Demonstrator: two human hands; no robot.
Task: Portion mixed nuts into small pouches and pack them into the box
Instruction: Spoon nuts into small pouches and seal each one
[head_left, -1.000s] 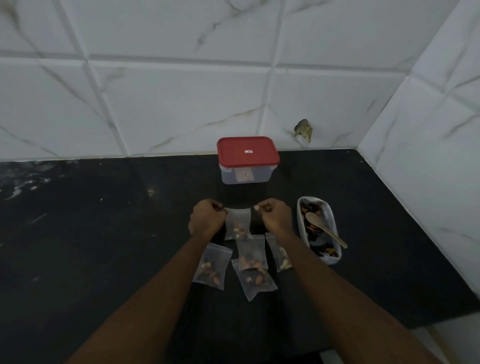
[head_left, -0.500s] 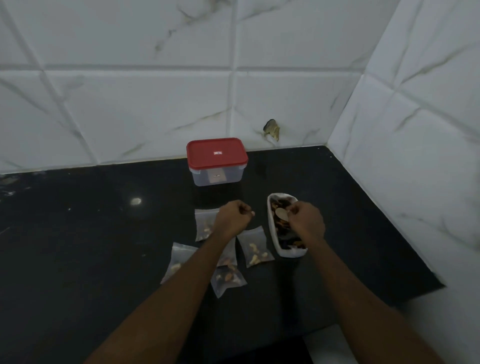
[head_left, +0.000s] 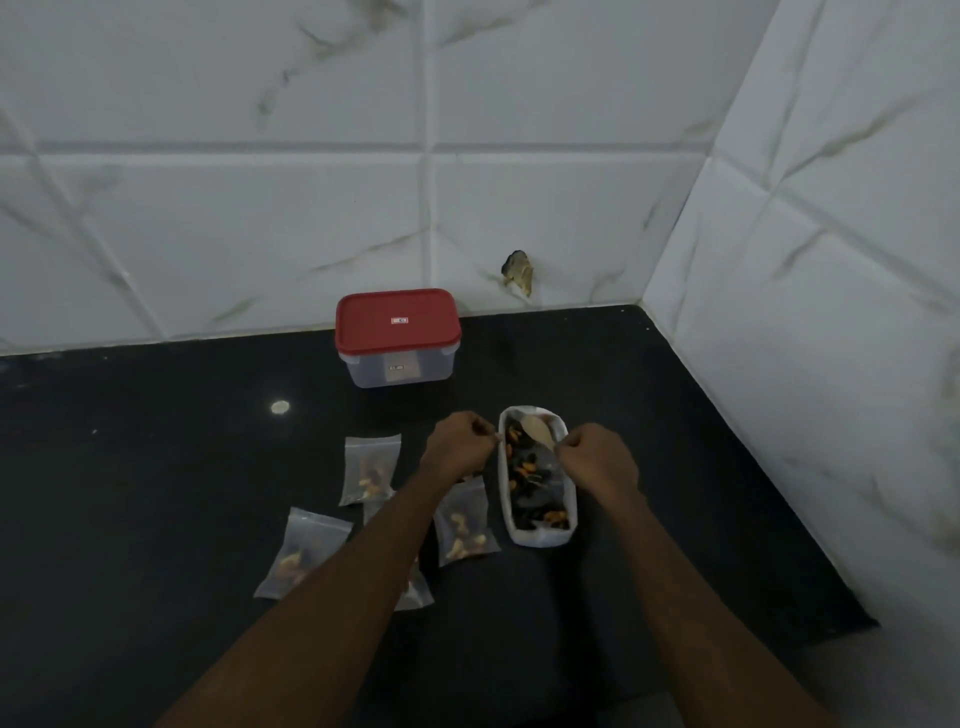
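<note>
Mixed nuts (head_left: 524, 473) lie in the white tray (head_left: 540, 538) between our hands; our right hand (head_left: 597, 462) grips the spoon (head_left: 537, 431) over it, our left hand (head_left: 460, 447) is curled at the rim, holding what we cannot tell. We see no open pouch under the spoon, so a scoop could scatter nuts onto the table (head_left: 156, 467) by the filled pouches (head_left: 371, 467) left of that hand

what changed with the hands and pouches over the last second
Both hands let go of the pouch, which now lies flat, and moved right: the right hand took hold of the spoon in the tray; the left hand went to its left rim. The box and other pouches stayed put.
</note>
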